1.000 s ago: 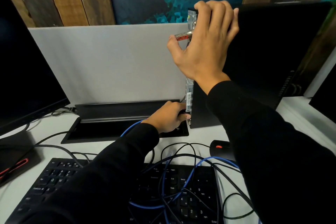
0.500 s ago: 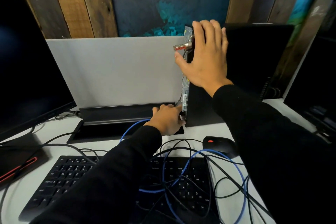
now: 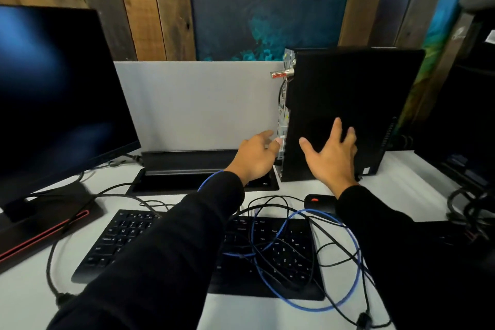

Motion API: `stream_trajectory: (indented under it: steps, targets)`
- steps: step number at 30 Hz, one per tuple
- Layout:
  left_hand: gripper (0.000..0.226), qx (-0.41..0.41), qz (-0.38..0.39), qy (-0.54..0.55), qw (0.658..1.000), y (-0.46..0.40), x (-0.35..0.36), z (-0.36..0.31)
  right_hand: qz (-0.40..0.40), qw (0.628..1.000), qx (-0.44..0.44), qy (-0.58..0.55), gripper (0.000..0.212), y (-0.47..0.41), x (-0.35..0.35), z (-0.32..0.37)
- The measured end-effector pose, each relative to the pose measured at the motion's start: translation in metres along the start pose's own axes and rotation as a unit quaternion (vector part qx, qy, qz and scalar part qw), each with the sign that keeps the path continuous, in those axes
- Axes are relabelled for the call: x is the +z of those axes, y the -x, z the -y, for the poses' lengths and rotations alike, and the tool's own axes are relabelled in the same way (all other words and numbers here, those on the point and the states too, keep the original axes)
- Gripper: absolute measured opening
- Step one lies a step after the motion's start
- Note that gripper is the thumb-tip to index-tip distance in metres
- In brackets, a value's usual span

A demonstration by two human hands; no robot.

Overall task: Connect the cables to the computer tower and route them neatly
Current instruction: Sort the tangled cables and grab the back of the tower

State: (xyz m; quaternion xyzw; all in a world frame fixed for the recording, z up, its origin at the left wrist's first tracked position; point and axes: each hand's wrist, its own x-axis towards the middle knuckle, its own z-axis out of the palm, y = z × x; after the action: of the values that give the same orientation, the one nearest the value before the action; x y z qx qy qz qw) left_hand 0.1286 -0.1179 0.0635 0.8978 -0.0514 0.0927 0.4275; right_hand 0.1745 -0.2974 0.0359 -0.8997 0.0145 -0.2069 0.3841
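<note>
Lowered from the computer tower (image 3: pixel 348 104) top, the right hand (image 3: pixel 330 158) spreads empty, left hand (image 3: pixel 254 158) relaxed by its ports; cables (image 3: pixel 308 249) remain tangled, unrouted.

The right hand (image 3: pixel 330 158) has left the top rear corner of the upright black computer tower (image 3: pixel 348 112) and now hovers, fingers spread, beside its lower side panel. The left hand (image 3: pixel 255 159) has lifted from the tower's base and opened near the rear ports.

Keyboard (image 3: pixel 150 238) key legends blurred; no text legible anywhere
</note>
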Motion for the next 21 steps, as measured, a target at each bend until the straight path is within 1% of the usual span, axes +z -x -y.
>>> stream_trajectory:
  steps: [3, 6, 9, 12, 17, 21]
  targets:
    - [0.058, -0.019, 0.014, 0.059, 0.998, -0.008, 0.013, -0.005, 0.05, 0.997, 0.052, -0.03, 0.108, -0.006, -0.003, -0.016]
    - [0.05, -0.026, 0.032, 0.114, 0.993, -0.018, 0.029, -0.009, 0.07, 0.995, 0.056, -0.045, 0.112, -0.006, -0.001, -0.02]
    - [0.045, -0.053, -0.001, 0.133, 0.99, -0.028, 0.045, -0.007, 0.078, 0.994, 0.051, -0.049, 0.113, -0.006, 0.0, -0.018]
    - [0.028, -0.048, -0.05, 0.117, 0.991, -0.033, 0.052, -0.002, 0.083, 0.995, 0.042, -0.028, 0.112, -0.006, -0.005, -0.019]
    - [0.035, -0.03, -0.074, 0.114, 0.99, -0.03, 0.061, -0.011, 0.071, 0.997, 0.029, 0.0, 0.111, -0.001, -0.012, -0.026]
    - [0.034, 0.01, -0.065, 0.049, 0.997, -0.021, 0.063, -0.018, 0.069, 0.997, 0.027, -0.007, 0.11, 0.002, -0.019, -0.03]
